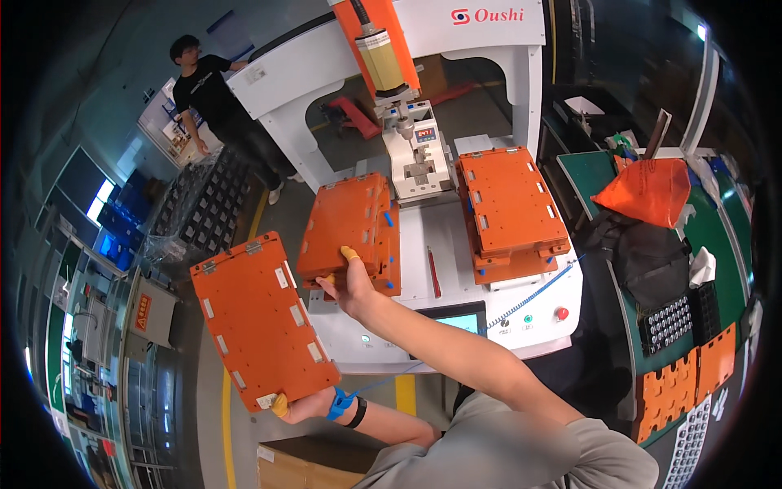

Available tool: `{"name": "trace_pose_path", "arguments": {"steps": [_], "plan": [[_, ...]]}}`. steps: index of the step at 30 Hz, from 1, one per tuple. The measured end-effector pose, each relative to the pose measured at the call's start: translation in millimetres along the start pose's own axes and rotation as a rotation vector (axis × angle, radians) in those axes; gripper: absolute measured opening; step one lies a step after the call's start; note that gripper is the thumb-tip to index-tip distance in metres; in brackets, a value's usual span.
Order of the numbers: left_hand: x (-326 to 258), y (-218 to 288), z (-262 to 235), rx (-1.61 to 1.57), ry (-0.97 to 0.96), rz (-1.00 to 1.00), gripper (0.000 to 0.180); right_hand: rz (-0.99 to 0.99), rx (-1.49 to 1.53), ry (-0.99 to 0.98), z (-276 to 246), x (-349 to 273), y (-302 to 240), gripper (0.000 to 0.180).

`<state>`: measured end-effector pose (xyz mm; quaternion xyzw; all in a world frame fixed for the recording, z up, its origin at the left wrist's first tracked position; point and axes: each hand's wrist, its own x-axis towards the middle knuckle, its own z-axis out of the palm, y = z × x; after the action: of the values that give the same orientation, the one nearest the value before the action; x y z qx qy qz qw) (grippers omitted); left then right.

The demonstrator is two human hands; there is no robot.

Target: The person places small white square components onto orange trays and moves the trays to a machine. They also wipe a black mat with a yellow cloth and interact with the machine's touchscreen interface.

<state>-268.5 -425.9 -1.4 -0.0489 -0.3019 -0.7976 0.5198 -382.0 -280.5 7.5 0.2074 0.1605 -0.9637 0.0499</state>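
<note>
At the left, my left hand (pixel 300 406) grips the lower corner of an orange fixture plate (pixel 261 322), held tilted beside the machine. This plate has metal hinges at its top edge and pale slots along its sides. My right arm reaches across to another orange plate (pixel 338 224), on the machine's left station. There my right hand (pixel 352 289) pinches its near edge, a yellow-tipped finger on top and another lower at the side. Blue pegs stick out at that fixture's right side. A blue strap (pixel 340 403) with a cord circles my left wrist.
A second orange fixture (pixel 509 200) sits on the right station. Between them stand the press head (pixel 415 155) and a red pen-like tool (pixel 434 271). A coiled blue cord (pixel 529 301) and red button (pixel 562 313) are near the front. Another person (pixel 216 98) stands far left.
</note>
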Motion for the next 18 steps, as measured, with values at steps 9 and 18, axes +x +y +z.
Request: {"name": "trace_pose_path", "arguments": {"steps": [9,18], "plan": [[-3.1,-7.6,-0.1,0.060,-0.054,-0.061,0.058,0.052,-0.316,0.126,25.6,-29.8,-9.9,0.037],[-6.6,-6.9,13.0,0.036,-0.059,-0.129,0.056,0.102,-0.754,-0.128,15.8,-33.7,-15.7,0.038]]}}
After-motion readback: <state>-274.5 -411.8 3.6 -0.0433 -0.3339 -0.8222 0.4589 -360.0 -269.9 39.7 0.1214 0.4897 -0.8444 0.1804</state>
